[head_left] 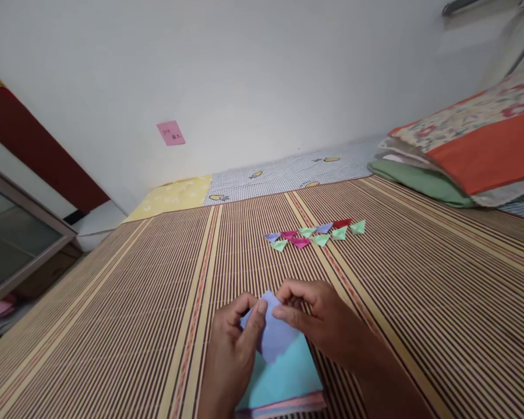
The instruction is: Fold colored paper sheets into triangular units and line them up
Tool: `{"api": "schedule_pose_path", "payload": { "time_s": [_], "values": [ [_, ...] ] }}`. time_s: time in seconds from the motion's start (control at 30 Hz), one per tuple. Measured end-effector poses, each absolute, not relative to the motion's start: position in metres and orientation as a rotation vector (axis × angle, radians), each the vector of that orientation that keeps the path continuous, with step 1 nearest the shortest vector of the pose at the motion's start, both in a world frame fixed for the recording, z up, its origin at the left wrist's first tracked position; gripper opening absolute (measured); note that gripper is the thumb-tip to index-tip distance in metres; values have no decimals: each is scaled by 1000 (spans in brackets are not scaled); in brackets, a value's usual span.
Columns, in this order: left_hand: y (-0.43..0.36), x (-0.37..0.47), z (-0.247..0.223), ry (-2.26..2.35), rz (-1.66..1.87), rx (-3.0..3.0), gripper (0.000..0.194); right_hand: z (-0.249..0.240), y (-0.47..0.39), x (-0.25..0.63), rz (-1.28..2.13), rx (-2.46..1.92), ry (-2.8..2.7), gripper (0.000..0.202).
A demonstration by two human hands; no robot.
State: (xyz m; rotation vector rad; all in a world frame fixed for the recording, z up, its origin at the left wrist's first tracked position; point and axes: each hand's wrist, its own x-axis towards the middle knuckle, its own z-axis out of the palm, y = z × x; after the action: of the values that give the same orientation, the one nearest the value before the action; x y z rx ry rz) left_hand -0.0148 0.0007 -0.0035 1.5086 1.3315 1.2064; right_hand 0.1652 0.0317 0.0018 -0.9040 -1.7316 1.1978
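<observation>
Between my two hands is a lavender paper (274, 334), one corner pointing away from me. My left hand (238, 343) pinches its left side, thumb on top. On the upper right edge, my right hand (312, 308) grips the same paper between thumb and fingers. Beneath it lies a stack of coloured paper (290, 372) with a turquoise sheet on top and pink edges showing at the near side. Farther off, several small folded paper triangles (321, 240) in green, magenta, red and lavender lie in two rows on the striped mat (157, 302).
Folded bedding (484, 151) with an orange and floral cover is piled at the back right. A white wall with a pink note (171, 133) stands behind the mat. At the left is a glass-fronted cabinet (17, 233).
</observation>
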Motion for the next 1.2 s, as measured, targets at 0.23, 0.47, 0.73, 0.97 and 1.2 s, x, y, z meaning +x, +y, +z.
{"api": "schedule_pose_path", "payload": {
  "time_s": [0.23,0.47,0.73,0.97,1.2],
  "values": [
    [1,-17,-5,1277,1353,1288,24,-6,36,161,1208,-903,-1609,30],
    [-6,-32,-1,1086,1095,1417,27,-12,40,164,1343,-925,-1515,32],
    [9,-23,-17,960,1326,796,37,-3,36,172,1457,-767,-1584,31],
    [9,-24,-15,920,1329,716,39,0,35,176,1227,-875,-1737,14],
    [12,-22,-14,918,1336,661,39,6,32,175,1071,-874,-1820,27]
  ]
}}
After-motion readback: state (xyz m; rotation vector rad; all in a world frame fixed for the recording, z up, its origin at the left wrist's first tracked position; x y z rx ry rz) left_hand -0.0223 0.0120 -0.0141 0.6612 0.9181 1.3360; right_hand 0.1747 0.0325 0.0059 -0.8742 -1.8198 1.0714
